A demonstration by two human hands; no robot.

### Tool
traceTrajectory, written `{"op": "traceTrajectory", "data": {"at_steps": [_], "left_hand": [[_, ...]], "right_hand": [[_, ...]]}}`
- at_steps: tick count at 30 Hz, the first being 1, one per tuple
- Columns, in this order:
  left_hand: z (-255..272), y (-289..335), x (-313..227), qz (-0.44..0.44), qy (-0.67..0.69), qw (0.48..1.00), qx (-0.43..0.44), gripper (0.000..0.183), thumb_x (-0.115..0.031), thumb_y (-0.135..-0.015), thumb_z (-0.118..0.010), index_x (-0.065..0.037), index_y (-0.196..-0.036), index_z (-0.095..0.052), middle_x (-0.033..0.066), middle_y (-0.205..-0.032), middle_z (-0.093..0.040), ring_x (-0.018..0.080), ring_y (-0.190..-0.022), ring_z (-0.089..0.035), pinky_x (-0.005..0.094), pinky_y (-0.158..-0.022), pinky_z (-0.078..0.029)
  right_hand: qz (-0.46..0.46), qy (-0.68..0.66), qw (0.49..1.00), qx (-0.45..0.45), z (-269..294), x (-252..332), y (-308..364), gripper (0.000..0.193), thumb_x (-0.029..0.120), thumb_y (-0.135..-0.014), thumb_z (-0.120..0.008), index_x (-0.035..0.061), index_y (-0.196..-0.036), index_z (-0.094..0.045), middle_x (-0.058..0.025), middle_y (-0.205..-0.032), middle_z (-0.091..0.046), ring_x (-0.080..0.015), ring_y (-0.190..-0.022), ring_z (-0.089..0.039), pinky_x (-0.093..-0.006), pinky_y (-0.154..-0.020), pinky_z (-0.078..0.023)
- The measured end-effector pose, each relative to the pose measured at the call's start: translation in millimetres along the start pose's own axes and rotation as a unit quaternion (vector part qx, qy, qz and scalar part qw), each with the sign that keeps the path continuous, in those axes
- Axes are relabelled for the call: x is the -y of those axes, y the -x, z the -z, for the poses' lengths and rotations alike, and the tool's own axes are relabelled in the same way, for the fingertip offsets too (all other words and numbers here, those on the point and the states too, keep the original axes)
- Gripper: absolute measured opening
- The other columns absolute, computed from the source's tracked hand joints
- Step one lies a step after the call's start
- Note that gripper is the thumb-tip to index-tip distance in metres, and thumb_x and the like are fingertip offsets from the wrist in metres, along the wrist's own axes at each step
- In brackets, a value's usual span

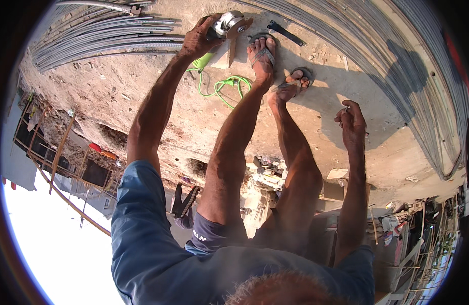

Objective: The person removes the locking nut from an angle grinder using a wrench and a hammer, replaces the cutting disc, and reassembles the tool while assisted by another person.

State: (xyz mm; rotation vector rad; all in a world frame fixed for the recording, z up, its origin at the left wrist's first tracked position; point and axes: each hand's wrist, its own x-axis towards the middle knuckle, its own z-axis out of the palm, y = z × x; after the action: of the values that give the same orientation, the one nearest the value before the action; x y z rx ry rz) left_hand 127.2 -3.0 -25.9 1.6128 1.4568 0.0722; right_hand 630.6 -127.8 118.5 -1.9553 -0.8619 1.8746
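Observation:
At the far left of the middle, my left hand (pixel 198 39) is closed on an angle grinder (pixel 228 24) with a silver head, a brown disc and a green body. Part of the grinder's body is hidden behind the hand. A green power cord (pixel 229 83) lies in loops on the ground beside it. Out to the right, my right hand (pixel 352 122) is raised, its fingers pinched around a small white thing too small to name. A flat black tool (pixel 286 33) lies on the ground just beyond my sandalled feet (pixel 262 57).
Ribbed steel bars (pixel 110 38) are stacked at the far left. Long bent bars (pixel 397 76) curve along the right side. A small board (pixel 225 55) is by the grinder. Scrap and poles (pixel 412 244) clutter the lower right; another person's legs (pixel 184 201) show at lower left.

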Motion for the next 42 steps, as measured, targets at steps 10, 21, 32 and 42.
{"op": "traceTrajectory", "data": {"at_steps": [10,21,32,42], "left_hand": [[4.3,0.0,27.8,0.002,0.174,0.985,0.018,0.088,-0.025,-0.075,-0.091,-0.023,-0.15,-0.046,0.0069,-0.144,-0.052,0.028,-0.13,-0.057,0.0405,-0.107,-0.053],[-5.6,5.5,23.3,-0.03,0.208,0.977,-0.021,0.084,-0.017,-0.075,-0.089,-0.016,-0.149,-0.049,0.0068,-0.147,-0.048,0.027,-0.137,-0.05,0.0442,-0.111,-0.052],[-24.5,17.1,5.7,-0.075,0.034,0.987,-0.14,0.085,-0.031,-0.069,-0.088,-0.025,-0.146,-0.053,0.0127,-0.136,-0.055,0.0364,-0.116,-0.064,0.0459,-0.101,-0.057],[-38.0,16.5,12.8,-0.08,0.011,0.981,-0.177,0.084,-0.016,-0.071,-0.081,-0.028,-0.148,-0.05,0.0129,-0.124,-0.059,0.0329,-0.104,-0.069,0.045,-0.097,-0.059]], "right_hand": [[0.081,-0.141,0.986,0.029,-97.7,133.4,-164.0,0.022,0.023,-0.102,-0.066,0.0051,-0.115,-0.069,-0.0069,-0.094,-0.071,-0.0171,-0.081,-0.07,-0.032,-0.074,-0.057],[0.173,-0.126,0.967,0.135,-168.4,85.7,-267.5,0.021,0.024,-0.102,-0.067,0.0047,-0.108,-0.07,-0.0064,-0.094,-0.07,-0.0154,-0.088,-0.069,-0.0294,-0.071,-0.057],[0.282,0.075,0.942,0.167,-173.9,142.9,-283.7,0.02,0.024,-0.104,-0.061,0.0069,-0.112,-0.068,-0.0019,-0.083,-0.065,-0.0153,-0.08,-0.069,-0.0334,-0.071,-0.057],[0.301,0.226,0.921,0.106,-95.3,186.8,-251.7,0.018,0.022,-0.102,-0.064,0.0069,-0.11,-0.07,-0.0008,-0.082,-0.064,-0.0122,-0.077,-0.067,-0.0296,-0.067,-0.057]]}}
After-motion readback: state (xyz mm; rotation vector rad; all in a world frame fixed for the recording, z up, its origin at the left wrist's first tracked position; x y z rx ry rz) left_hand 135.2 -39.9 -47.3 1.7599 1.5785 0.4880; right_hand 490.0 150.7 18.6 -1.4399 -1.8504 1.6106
